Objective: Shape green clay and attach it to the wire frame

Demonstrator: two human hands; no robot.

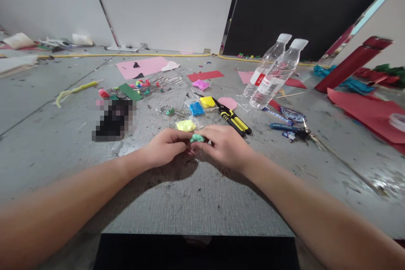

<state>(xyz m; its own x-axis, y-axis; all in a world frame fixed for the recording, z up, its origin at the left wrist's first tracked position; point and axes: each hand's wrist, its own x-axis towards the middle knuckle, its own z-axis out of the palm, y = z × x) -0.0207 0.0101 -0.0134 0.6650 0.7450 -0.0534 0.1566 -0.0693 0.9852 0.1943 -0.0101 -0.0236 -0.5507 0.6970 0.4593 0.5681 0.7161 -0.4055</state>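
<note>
Between my two hands, just above the table, is a small lump of mint-green modelling clay point(197, 138). My right hand point(226, 145) pinches it between thumb and fingers. From the other side, my left hand point(166, 147) closes in with its thumb and fingers against the lump; its lower fingers are partly hidden. Right behind the hands lies a pale yellow clay packet point(186, 125). Beyond that are a blue packet point(196, 109), a yellow packet point(207, 101) and a pink-purple packet point(201, 85). Yellow-and-black pliers point(234, 120) rest beside my right hand.
Two clear bottles point(268, 80) and a leaning red flask point(354, 64) stand to the right, near red paper point(367, 109). Blue-handled pliers point(287, 128) lie in front of the bottles. At left are a pixelated dark object point(114, 120), wire stems point(164, 82) and pink paper point(142, 66).
</note>
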